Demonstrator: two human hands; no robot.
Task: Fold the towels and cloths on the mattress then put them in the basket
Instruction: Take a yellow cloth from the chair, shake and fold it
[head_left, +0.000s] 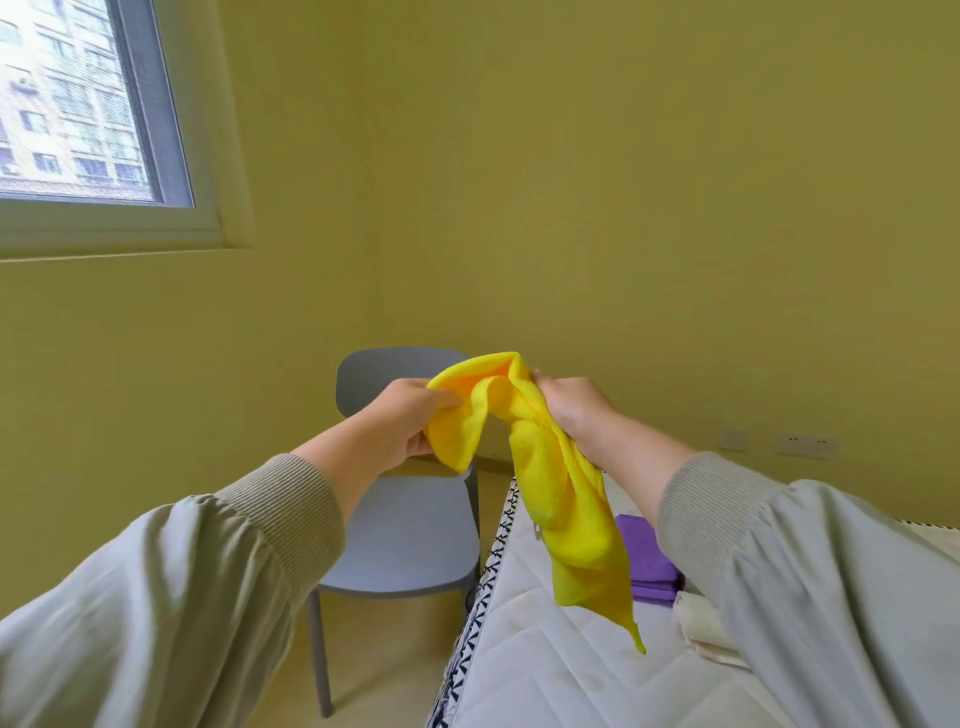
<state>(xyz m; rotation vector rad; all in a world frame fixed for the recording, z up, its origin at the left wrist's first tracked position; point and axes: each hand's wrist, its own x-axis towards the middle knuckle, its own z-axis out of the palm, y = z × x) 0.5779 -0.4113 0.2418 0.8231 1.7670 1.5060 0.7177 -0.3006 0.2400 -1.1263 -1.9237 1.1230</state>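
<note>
Above the mattress (545, 670) edge, dead centre, I've got the yellow cloth (550, 499) up in the air. My left hand (405, 421) pinches a bunched top edge at 9 o'clock of the cloth. My right hand (571, 410) grips the other top part at 3 o'clock, fingers curled round it. The rest hangs crumpled toward 5 o'clock, not yet folded.

A purple cloth (644, 556) lies on the mattress at 4 o'clock and looks folded flat. A cream towel (698, 621) sits just beside it, partly hidden by my sleeve; can't tell if it's folded. The grey chair (410, 540) stands at 7 o'clock. No basket in view, so I judge the task is early: the yellow fold is only starting and all the basket loading is left.
</note>
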